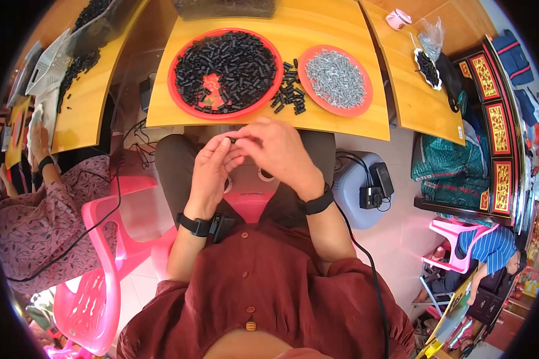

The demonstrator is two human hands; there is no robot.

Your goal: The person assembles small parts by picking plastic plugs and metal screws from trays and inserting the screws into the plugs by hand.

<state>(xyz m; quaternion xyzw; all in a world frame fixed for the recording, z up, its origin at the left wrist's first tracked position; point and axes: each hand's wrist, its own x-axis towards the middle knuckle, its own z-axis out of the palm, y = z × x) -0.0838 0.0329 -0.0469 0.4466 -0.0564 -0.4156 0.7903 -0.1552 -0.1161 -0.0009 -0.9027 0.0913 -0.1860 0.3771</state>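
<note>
The left hand (210, 161) pinches a small black piece (232, 140), the right hand (279, 152) beside it, its hold unclear.

Left hand (211, 163) palm up just before the desk (323, 24), fingers pinched; right hand (281, 152) meeting its fingertips, back upward; both forearms (329, 233) angled inward.

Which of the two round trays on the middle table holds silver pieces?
The smaller orange-red tray on the right; the larger red tray on the left holds black pieces.

The pieces (242, 57) are black, their tray (245, 113) red.
</note>
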